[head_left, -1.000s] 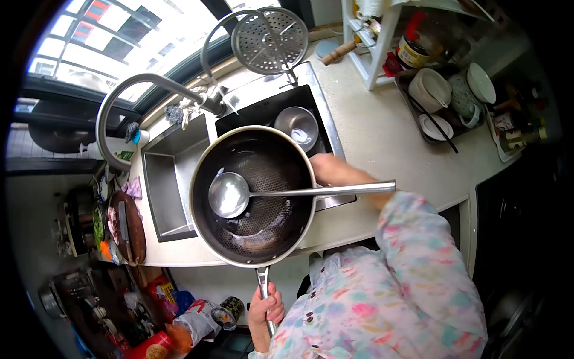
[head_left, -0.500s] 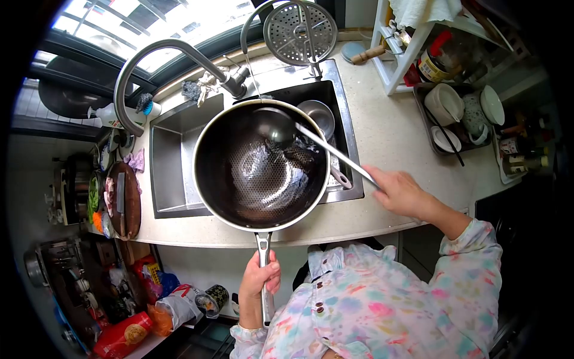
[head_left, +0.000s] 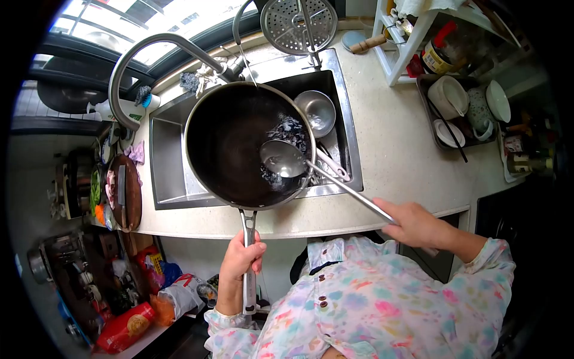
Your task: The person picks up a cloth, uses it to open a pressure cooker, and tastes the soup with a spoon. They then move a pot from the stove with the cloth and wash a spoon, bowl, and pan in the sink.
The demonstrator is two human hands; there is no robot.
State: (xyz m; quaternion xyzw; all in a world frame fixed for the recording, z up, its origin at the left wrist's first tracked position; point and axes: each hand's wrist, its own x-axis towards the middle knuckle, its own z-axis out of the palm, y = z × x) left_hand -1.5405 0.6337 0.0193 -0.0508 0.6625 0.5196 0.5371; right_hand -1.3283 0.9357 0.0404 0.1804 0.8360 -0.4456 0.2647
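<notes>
A large dark wok (head_left: 224, 143) is held over the sink (head_left: 170, 167), tilted toward its right side. My left hand (head_left: 241, 258) is closed round its metal handle at the bottom. My right hand (head_left: 415, 224) grips the long handle of a metal ladle (head_left: 283, 159), whose bowl is inside the wok near the right wall. A little water glints around the ladle's bowl. In the right basin, beside the wok, sits a small metal bowl (head_left: 317, 113), and a light-coloured handle (head_left: 332, 164) sticks out past the wok's rim.
The curved faucet (head_left: 119, 78) arches behind the wok at the left. A round perforated steamer plate (head_left: 299, 25) stands behind the sink. On the left is a cutting board (head_left: 133, 197) with a cleaver (head_left: 121, 194); at the right, a dish tray (head_left: 427, 90) holds crockery.
The wok has moved slightly left and tilted to the right, uncovering more of the small bowl. The ladle has come down from the wok's upper part toward its right wall.
</notes>
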